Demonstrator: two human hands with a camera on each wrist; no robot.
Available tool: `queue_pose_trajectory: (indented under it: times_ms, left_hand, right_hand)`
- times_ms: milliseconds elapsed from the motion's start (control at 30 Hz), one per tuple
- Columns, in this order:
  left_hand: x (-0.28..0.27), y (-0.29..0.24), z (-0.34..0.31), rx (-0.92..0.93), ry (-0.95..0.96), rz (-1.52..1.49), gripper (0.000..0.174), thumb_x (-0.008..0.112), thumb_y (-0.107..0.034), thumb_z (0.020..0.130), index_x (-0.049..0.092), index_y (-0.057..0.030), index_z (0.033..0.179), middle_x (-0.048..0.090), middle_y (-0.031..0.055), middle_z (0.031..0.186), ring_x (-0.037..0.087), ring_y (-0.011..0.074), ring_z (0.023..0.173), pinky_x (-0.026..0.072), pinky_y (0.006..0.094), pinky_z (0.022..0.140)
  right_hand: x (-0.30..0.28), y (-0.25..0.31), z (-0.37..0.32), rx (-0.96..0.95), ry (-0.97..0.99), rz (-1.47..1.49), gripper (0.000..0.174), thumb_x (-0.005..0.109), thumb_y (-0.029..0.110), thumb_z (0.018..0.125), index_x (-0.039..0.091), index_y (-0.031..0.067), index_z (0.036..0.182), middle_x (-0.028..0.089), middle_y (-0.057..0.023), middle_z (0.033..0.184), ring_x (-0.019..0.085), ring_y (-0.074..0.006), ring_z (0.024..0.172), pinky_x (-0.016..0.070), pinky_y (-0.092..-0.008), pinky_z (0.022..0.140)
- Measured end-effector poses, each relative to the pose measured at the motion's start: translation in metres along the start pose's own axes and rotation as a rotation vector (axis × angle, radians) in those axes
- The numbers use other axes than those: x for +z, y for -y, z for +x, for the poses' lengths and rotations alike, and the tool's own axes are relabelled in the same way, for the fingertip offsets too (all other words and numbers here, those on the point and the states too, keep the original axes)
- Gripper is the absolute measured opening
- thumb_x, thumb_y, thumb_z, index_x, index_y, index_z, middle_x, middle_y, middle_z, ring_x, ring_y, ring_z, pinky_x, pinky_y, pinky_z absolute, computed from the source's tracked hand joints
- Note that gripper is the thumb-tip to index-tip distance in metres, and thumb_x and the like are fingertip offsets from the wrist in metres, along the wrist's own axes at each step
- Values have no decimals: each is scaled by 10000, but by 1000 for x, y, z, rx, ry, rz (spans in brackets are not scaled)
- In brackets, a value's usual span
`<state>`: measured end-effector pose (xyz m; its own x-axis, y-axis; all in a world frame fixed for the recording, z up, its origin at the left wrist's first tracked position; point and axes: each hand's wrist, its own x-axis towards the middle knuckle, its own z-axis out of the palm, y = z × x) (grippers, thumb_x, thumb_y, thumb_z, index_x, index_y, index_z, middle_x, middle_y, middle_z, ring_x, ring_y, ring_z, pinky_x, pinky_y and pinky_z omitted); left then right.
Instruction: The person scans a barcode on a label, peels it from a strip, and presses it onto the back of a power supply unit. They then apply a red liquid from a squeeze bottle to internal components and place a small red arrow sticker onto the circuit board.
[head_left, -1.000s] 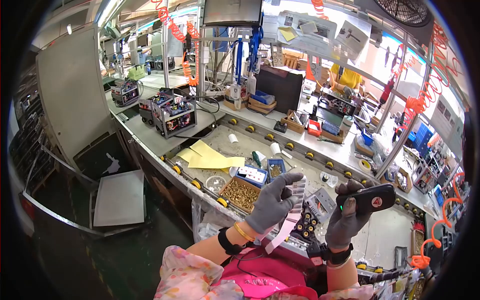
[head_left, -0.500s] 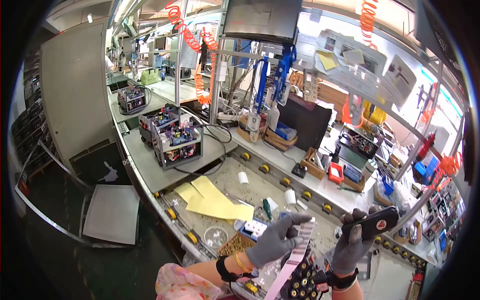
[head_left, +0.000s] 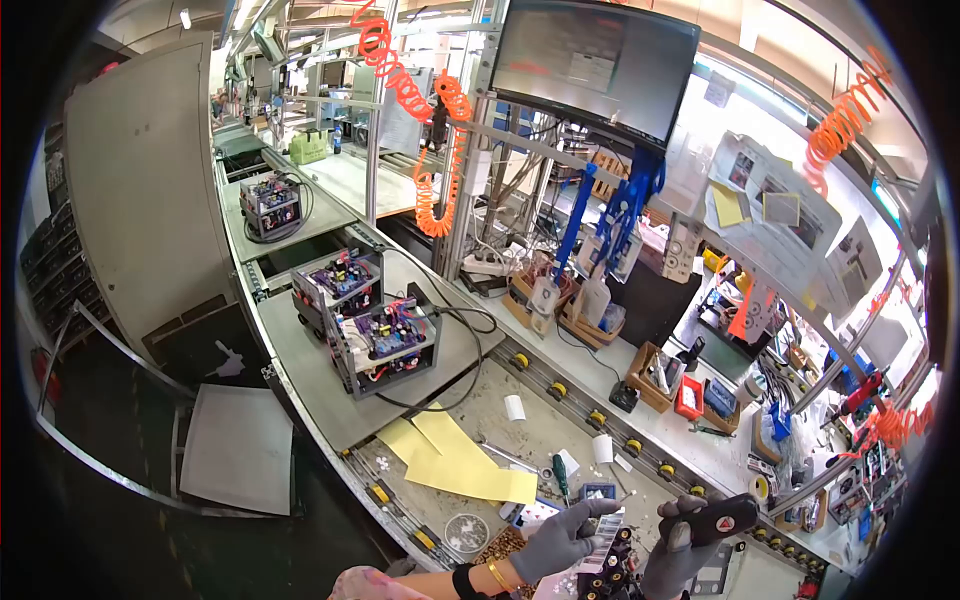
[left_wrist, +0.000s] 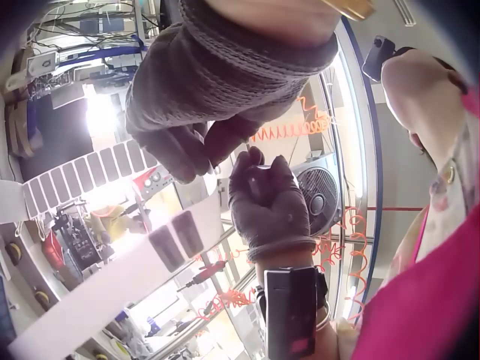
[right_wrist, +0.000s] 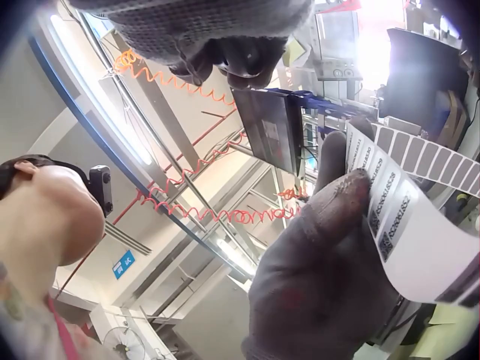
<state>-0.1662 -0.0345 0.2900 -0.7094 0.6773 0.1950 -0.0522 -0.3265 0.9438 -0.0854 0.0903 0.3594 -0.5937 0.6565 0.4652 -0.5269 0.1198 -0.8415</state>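
Observation:
My left hand point(head_left: 550, 545), in a grey glove, pinches a strip of white barcode labels point(head_left: 605, 535) between thumb and fingers. In the right wrist view, rows of printed codes show on the label strip point(right_wrist: 386, 202), which curls away from the thumb. The left wrist view has the strip's long tail hanging down to the lower left. My right hand point(head_left: 675, 560), also gloved, grips a black handheld scanner point(head_left: 718, 520) bearing a red triangle on a white disc. The scanner is level with the labels, a short gap to their right.
Opened electronic units point(head_left: 385, 340) stand on the board at left, trailing black cables. Yellow sheets point(head_left: 460, 465), a green-handled screwdriver point(head_left: 560, 475) and a box of brass parts point(head_left: 500, 545) lie before the hands. A monitor point(head_left: 595, 70) hangs above. Coiled orange hoses point(head_left: 435, 205) dangle.
The head view has swung up and to the left, so both hands sit lower in it and more of the monitor shows. Each hand keeps its hold on the labels and the scanner.

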Motion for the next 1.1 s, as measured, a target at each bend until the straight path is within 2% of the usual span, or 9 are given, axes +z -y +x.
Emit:
queue_pose_trajectory:
  times_ms: [67,167,367,500,667,767,900,1000,1100]
  left_hand:
    - [-14,-7,-1,-34,8,56,566,557,61,754,489,-83,1297,473,-37,808,360,35,609,372,189,558]
    - [-29,-16,-3,-34,-2,21,574,557,50,753,485,-97,1304,482,-31,818,359,40,602,376,195,560]
    - [-49,-33,-7,-45,-2,17,587,562,44,759,477,-108,1320,395,-47,717,344,41,617,366,200,568]
    - [-58,-28,-7,-27,7,-71,590,559,51,758,482,-108,1320,335,-56,697,325,47,617,345,197,559]
    - [-70,-47,-10,6,-10,-23,604,542,58,748,477,-105,1326,327,-60,690,317,47,609,337,198,546]
    - [-77,-42,-6,19,1,-48,602,530,58,746,479,-104,1324,341,-59,684,324,43,601,344,198,545]
    - [-82,-37,-1,80,-22,-9,591,526,54,747,486,-103,1316,357,-59,674,334,41,591,354,199,547]
    - [-85,-57,-2,36,-34,-28,586,535,50,747,491,-104,1311,356,-59,673,337,41,591,356,198,549]
    - [-86,-56,3,42,-16,-27,519,608,12,803,481,-57,1301,408,-53,687,358,36,591,338,191,541]
  right_hand:
    - [18,3,-1,-4,-22,6,420,711,133,783,513,24,1137,618,-87,1007,609,-204,866,495,-335,800]
    - [32,1,-1,36,-17,-20,352,687,106,786,548,18,1097,628,-86,985,613,-204,862,497,-337,800]
    - [52,1,-3,51,-18,-130,267,657,88,787,591,14,1035,639,-95,949,616,-199,840,495,-316,775]
    - [69,11,-6,40,-8,-159,286,659,99,785,586,13,1048,640,-98,942,613,-191,835,489,-304,764]
    - [81,16,-6,18,-1,-200,302,661,122,789,582,13,1060,641,-100,943,611,-189,838,487,-301,764]
    - [84,4,-4,-46,-33,-95,818,782,300,732,315,0,1333,577,-88,982,588,-188,831,477,-330,757]
    - [95,4,-2,-78,-71,-69,818,782,302,731,323,-11,1330,584,-91,960,600,-198,815,483,-326,748]
    - [101,6,-1,-83,-68,-51,830,785,304,727,316,-16,1332,583,-89,961,596,-196,818,480,-333,757]
    - [101,10,1,-90,-63,-72,833,779,300,732,303,-21,1336,579,-90,966,592,-195,823,477,-340,763]
